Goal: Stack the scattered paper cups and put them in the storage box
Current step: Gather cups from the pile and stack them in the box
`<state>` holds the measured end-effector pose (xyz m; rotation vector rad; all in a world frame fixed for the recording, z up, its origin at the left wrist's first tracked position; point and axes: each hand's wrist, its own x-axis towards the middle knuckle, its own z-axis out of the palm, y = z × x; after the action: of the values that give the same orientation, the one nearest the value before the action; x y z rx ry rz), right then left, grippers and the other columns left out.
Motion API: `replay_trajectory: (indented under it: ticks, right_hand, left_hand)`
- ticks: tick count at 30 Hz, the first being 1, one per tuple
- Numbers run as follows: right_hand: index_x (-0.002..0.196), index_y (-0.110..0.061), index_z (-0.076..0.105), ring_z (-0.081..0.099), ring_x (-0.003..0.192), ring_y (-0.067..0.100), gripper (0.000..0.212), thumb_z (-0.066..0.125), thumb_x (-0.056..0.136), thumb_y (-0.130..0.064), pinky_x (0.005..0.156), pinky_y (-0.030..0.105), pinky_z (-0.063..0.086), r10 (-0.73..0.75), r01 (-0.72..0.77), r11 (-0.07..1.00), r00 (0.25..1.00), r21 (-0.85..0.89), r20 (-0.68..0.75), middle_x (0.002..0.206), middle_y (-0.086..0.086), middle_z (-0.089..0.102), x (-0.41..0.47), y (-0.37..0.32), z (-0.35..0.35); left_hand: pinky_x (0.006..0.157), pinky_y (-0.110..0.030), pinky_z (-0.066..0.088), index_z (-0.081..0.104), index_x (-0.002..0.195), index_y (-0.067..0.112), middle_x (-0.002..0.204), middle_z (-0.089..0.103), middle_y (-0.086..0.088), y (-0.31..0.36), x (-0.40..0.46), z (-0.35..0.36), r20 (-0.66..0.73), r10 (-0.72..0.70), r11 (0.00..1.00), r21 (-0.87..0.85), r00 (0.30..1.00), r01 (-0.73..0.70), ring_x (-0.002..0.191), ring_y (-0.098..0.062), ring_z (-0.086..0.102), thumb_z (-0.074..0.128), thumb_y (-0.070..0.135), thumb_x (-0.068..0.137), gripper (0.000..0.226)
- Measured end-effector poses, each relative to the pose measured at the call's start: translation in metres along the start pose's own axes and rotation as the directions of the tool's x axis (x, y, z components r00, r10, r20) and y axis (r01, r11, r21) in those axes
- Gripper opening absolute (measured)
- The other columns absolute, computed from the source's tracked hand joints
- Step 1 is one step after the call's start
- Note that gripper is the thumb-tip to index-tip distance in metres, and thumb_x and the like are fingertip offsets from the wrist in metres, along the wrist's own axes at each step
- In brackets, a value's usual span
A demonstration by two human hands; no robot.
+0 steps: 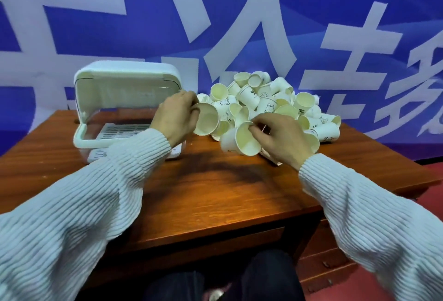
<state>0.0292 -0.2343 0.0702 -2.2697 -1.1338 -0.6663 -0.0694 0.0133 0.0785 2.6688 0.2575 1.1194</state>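
Left hand (176,115) grips a paper cup (206,119), mouth tilted toward us | right hand (278,136) pinches the rim of a second cup (242,140), just right and lower | cups nearly touching, axes roughly parallel, so nesting looks close | cup pile (271,101) behind | storage box (124,106) open, left.

- Bright, even light from above; colours look saturated.
- Soft shadows of the arms fall on the table (215,195) toward the viewer.
- A mild sheen lies on the wood near its front edge.
- Wide-angle bending curves the banner (311,25) and stretches the sleeves (72,216) at the lower corners.
- Slightly soft overall; cup prints barely legible.
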Motion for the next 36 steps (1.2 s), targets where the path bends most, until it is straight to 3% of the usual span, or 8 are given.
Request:
replay_trajectory:
  ticks: [5, 7, 9, 14, 22, 25, 31, 36]
  right_hand:
    - [0.096, -0.023, 0.078, 0.064, 0.076, 0.015, 0.021, 0.062, 0.097, -0.037, 0.073, 0.037, 0.052, 0.103, -0.091, 0.959, 0.994, 0.269, -0.03, 0.077, -0.007, 0.072, 0.05, -0.029, 0.029]
    - [0.095, -0.022, 0.08, 0.065, 0.078, 0.015, 0.024, 0.06, 0.097, -0.036, 0.073, 0.035, 0.052, 0.114, -0.11, 0.938, 0.993, 0.33, 0.008, 0.081, -0.006, 0.074, 0.069, -0.041, 0.047]
    - [0.09, -0.02, 0.079, 0.065, 0.076, 0.017, 0.024, 0.057, 0.094, -0.032, 0.069, 0.034, 0.049, 0.126, -0.134, 0.922, 0.991, 0.364, 0.047, 0.076, -0.006, 0.072, 0.085, -0.055, 0.066]
    - [0.111, -0.026, 0.066, 0.066, 0.083, 0.024, 0.025, 0.061, 0.087, -0.023, 0.076, 0.038, 0.053, 0.148, -0.199, 0.905, 0.976, 0.376, 0.16, 0.077, -0.004, 0.068, 0.113, -0.089, 0.105]
    - [0.097, -0.026, 0.069, 0.065, 0.089, 0.023, 0.014, 0.064, 0.084, -0.026, 0.066, 0.029, 0.044, 0.13, -0.18, 0.964, 0.961, 0.196, 0.246, 0.09, -0.003, 0.072, 0.136, -0.112, 0.16]
    - [0.096, -0.025, 0.066, 0.067, 0.091, 0.023, 0.011, 0.061, 0.086, -0.023, 0.075, 0.034, 0.052, 0.125, -0.177, 0.974, 0.94, 0.141, 0.317, 0.088, -0.002, 0.073, 0.14, -0.114, 0.17]
    - [0.1, -0.025, 0.068, 0.067, 0.092, 0.024, 0.017, 0.057, 0.091, -0.035, 0.073, 0.034, 0.049, 0.066, -0.106, 0.986, 0.957, 0.13, 0.281, 0.09, -0.001, 0.074, 0.132, -0.103, 0.167]
    - [0.102, -0.031, 0.068, 0.067, 0.088, 0.025, 0.019, 0.059, 0.093, -0.045, 0.079, 0.042, 0.056, 0.076, -0.117, 0.978, 0.971, 0.17, 0.228, 0.084, -0.006, 0.072, 0.126, -0.089, 0.149]
  left_hand:
    - [0.076, -0.031, 0.038, 0.06, 0.086, 0.023, 0.086, 0.061, 0.001, -0.03, 0.001, -0.045, -0.122, -0.213, 0.976, -0.072, 0.969, 0.205, 0.081, -0.021, 0.052, 0.063, 0.019, 0.093, 0.009]
    - [0.08, -0.034, 0.044, 0.066, 0.095, 0.017, 0.094, 0.068, -0.005, -0.048, -0.002, -0.058, -0.116, -0.292, 0.956, -0.04, 0.949, 0.29, 0.088, -0.026, 0.058, 0.063, 0.019, 0.093, 0.004]
    - [0.09, -0.037, 0.049, 0.066, 0.112, 0.016, 0.109, 0.071, -0.007, -0.065, -0.005, -0.07, -0.112, -0.37, 0.929, -0.039, 0.922, 0.368, 0.101, -0.028, 0.062, 0.063, 0.013, 0.091, 0.021]
    - [0.106, -0.039, 0.043, 0.06, 0.139, 0.025, 0.136, 0.064, -0.005, -0.103, -0.004, -0.097, -0.141, -0.405, 0.914, -0.06, 0.903, 0.4, 0.125, -0.029, 0.056, 0.055, 0.0, 0.085, 0.06]
    - [0.087, -0.028, 0.043, 0.073, 0.12, 0.018, 0.116, 0.074, -0.002, -0.144, 0.011, -0.084, -0.078, -0.356, 0.933, -0.092, 0.931, 0.348, 0.101, -0.017, 0.06, 0.052, 0.008, 0.088, 0.039]
    - [0.085, -0.026, 0.042, 0.074, 0.115, 0.018, 0.111, 0.075, -0.003, -0.152, 0.011, -0.075, -0.07, -0.372, 0.926, -0.1, 0.926, 0.365, 0.094, -0.014, 0.057, 0.054, 0.01, 0.087, 0.035]
    - [0.091, -0.048, 0.059, 0.075, 0.116, 0.021, 0.11, 0.073, 0.001, -0.146, 0.018, -0.061, 0.017, -0.468, 0.851, -0.26, 0.883, 0.456, 0.105, -0.026, 0.068, 0.054, 0.013, 0.088, 0.035]
    - [0.083, -0.045, 0.063, 0.078, 0.113, 0.022, 0.106, 0.076, 0.004, -0.125, 0.033, -0.053, 0.045, -0.509, 0.784, -0.389, 0.86, 0.484, 0.099, -0.021, 0.07, 0.054, 0.018, 0.087, 0.035]
